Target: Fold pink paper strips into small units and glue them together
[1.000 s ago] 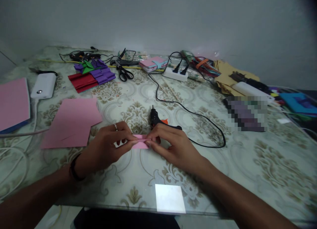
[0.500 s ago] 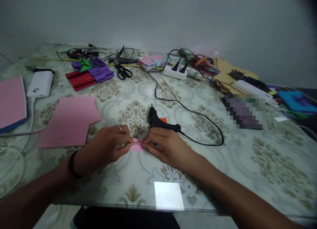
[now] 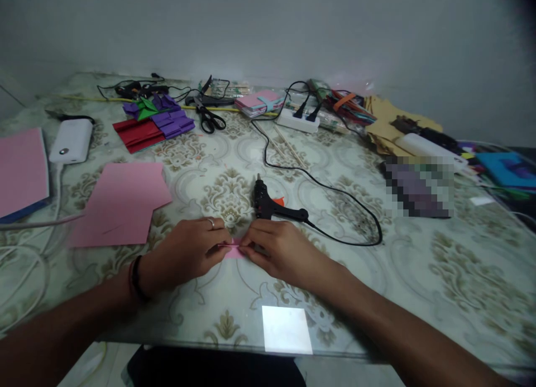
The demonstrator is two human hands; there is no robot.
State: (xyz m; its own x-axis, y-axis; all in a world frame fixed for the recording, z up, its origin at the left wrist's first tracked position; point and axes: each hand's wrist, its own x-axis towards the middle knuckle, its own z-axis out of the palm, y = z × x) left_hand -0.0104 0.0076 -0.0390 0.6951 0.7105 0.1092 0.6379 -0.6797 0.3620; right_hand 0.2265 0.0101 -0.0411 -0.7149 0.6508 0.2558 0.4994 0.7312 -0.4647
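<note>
- Head view: both hands down on the glass-topped table, drawn closer together than a second ago, with far less pink showing between them.
- Small pink paper piece now mostly hidden; a short sliver left in the gap, flat on the table surface, just in front of the black glue gun.
- Judging from that: strip folded or pressed shorter, crease work well along rather than just begun.
- Left hand with ring and dark wristband, fingers curled and pressed together, fingertips pinching the left end of the paper.
- Right hand mirrored, fingers bunched, tips clamped on the right end; thumb placement hidden under the knuckles.
- Paper lying directly between the two sets of fingertips, touching both, nothing lifted clear of the table as far as visible.
- Glue gun untouched, just beyond the right knuckles, cord looping off right.
- Larger pink sheet well apart to the left, near the left wrist side.
- Scissors, white power bank and red and purple folded papers far back, out of play.
</note>
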